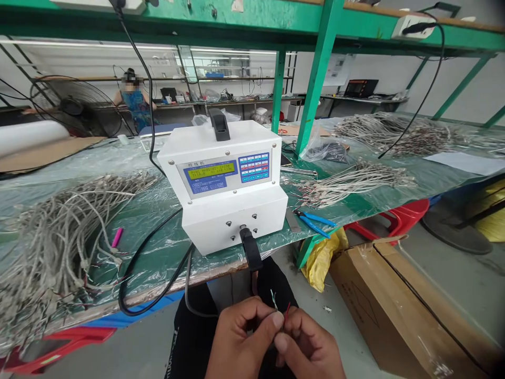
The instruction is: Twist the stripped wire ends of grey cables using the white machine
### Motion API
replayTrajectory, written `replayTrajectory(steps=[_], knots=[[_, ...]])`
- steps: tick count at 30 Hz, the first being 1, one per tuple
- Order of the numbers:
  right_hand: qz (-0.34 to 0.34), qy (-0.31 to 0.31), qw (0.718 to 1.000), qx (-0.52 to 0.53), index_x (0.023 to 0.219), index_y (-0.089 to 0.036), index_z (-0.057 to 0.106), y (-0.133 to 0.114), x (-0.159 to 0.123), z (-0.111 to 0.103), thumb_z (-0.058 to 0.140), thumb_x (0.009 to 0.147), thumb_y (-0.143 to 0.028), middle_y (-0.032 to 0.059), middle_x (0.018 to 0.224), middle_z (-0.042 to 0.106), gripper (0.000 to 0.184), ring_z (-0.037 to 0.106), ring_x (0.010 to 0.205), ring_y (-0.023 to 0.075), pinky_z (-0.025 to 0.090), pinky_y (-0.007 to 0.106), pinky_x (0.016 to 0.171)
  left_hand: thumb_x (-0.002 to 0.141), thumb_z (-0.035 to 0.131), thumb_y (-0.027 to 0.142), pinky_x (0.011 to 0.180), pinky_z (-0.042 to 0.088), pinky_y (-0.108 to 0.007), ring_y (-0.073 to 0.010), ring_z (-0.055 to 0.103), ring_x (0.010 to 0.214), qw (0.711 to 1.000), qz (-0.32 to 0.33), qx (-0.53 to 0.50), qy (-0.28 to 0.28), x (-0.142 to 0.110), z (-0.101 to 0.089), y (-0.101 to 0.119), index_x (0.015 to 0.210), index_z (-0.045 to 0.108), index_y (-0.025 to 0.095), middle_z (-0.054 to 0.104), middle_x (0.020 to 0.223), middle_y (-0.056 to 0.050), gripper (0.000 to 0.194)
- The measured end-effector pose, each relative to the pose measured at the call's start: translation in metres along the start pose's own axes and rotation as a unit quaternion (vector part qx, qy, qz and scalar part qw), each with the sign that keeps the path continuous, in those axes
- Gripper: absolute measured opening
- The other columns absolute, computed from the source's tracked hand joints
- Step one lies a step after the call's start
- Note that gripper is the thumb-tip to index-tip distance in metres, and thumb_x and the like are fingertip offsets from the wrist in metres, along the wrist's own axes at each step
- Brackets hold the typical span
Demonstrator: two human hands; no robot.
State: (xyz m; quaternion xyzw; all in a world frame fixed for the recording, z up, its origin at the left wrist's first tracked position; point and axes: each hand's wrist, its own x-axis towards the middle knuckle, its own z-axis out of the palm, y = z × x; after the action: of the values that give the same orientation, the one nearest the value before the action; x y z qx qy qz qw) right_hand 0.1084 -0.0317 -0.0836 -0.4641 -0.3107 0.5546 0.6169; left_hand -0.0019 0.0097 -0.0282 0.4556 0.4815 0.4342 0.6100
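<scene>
At the bottom centre of the frame, the left hand (240, 337) and right hand (310, 345) pinch thin wire ends (281, 310) between fingertips, below the white machine (226, 184) on the worktop (150, 221).

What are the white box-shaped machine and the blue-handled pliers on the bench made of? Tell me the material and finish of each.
White box-shaped machine: looks like painted sheet metal, smooth and matt, with sharp folded edges and visible screws; plastic is possible. Blue-handled pliers: handles look like glossy blue plastic or rubber sleeves; the dark tips seem to be metal, too small to confirm.
</scene>
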Motion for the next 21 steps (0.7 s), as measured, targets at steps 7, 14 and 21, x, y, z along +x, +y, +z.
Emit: replayTrajectory(steps=[7,14,21], knots=[[0.103,-0.032,0.984,0.142,0.077,-0.015,0.061,-0.004,0.004,0.007,0.083,0.076,-0.045,-0.0041,0.058,0.059,0.038,0.058,0.046,0.0066,0.046,0.016,0.050,0.063,0.085,0.046,0.038,0.025,-0.020,-0.0047,0.035,0.038,0.981,-0.043,-0.173,0.076,-0.005,0.016,-0.020,0.059,0.064,0.016,0.043,0.056,0.006,0.038],[0.074,-0.021,0.965,0.249,0.087,-0.020,0.064,-0.004,0.006,0.012,0.080,0.082,-0.032,-0.0015,0.079,0.067,0.021,0.067,0.064,0.0094,0.056,0.018,0.059,0.057,0.092,0.038,0.041,0.029,-0.015,-0.0034,0.038,0.046,0.954,-0.034,-0.273,0.115,-0.004,0.022,-0.019,0.061,0.061,0.014,0.047,0.057,0.006,0.039],[-0.078,-0.061,0.986,0.133,0.077,-0.020,0.065,0.013,0.020,-0.006,0.078,0.083,-0.024,-0.0033,0.081,0.059,0.015,0.057,0.050,0.0039,0.046,0.011,0.040,0.061,0.089,0.043,0.037,0.026,-0.014,-0.0021,0.031,0.037,0.954,-0.070,-0.274,0.096,-0.001,0.015,-0.029,0.065,0.061,0.016,0.044,0.046,0.008,0.040]])
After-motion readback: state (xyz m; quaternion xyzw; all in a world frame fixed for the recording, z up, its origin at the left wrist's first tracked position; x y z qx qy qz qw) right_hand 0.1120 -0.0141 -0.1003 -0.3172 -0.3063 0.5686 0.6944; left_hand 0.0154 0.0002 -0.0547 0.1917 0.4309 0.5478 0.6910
